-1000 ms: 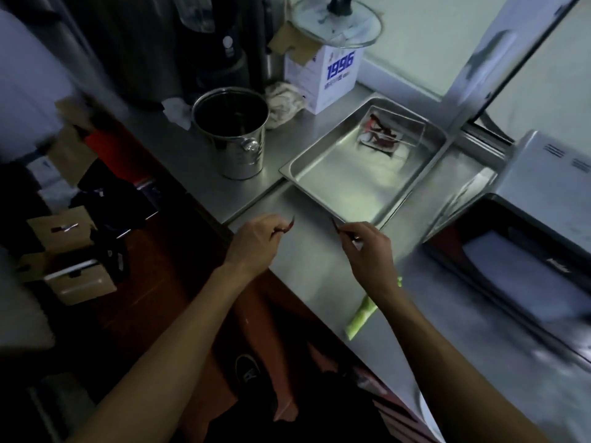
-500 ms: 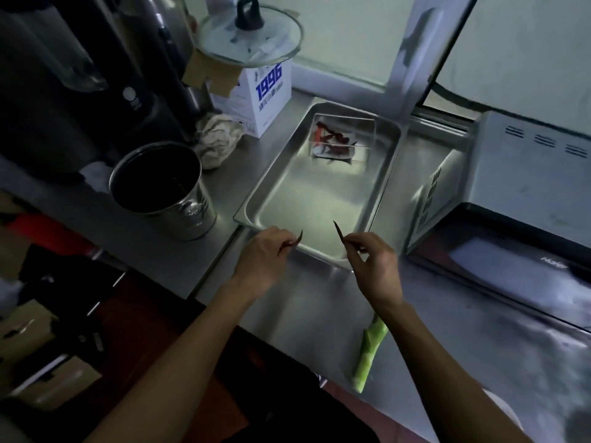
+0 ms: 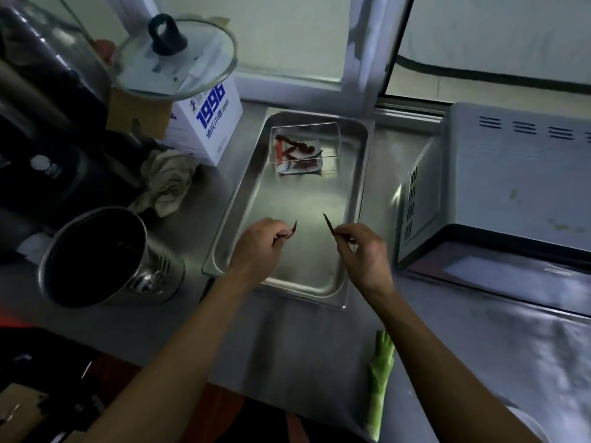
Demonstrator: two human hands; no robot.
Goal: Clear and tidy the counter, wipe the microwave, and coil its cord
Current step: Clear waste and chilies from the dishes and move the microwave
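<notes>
1. The left hand (image 3: 256,246) pinched a red chilli (image 3: 293,227) over the steel tray's (image 3: 358,219) near end.
2. The right hand (image 3: 363,251) pinched a dark chilli (image 3: 328,223) beside it, over the same tray.
3. The microwave (image 3: 511,193) stood on the worktop (image 3: 303,346) just right of the tray.
4. A green stalk (image 3: 380,378) lay on the worktop nearer than the tray.

Steel counter (image 3: 287,346) carries tray (image 3: 361,199), pot (image 3: 96,260), rag (image 3: 166,183), box (image 3: 208,123). Microwave (image 3: 511,187) on rt, green stalk (image 3: 379,385) near front edge.
</notes>
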